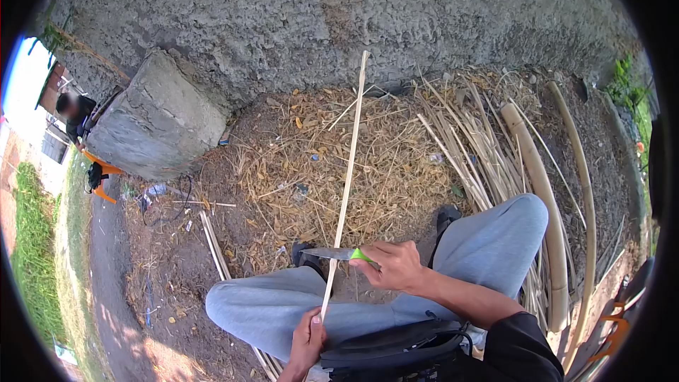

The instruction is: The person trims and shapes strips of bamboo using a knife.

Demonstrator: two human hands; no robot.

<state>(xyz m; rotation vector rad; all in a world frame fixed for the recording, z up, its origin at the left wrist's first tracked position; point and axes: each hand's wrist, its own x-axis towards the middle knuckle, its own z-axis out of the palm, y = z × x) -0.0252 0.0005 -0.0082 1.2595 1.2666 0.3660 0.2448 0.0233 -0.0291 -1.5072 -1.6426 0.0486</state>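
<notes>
A long pale bamboo strip [351, 155] runs from near my lap up toward the wall. My left hand [308, 337] grips its lower part, the thumb along the strip. In my right hand [393, 265] is a knife [327, 252] with a green handle, its blade pointing left. The blade lies across the strip, a little above my left hand. Both hands are over my grey-trousered legs, which are bent out to either side.
Bamboo strips [488, 148] and thick poles [543, 198] lie at the right. Shavings [311, 163] cover the ground ahead. A concrete block [159, 120] stands left, before a rough wall [283, 21]. Another person [75, 114] is at the far left.
</notes>
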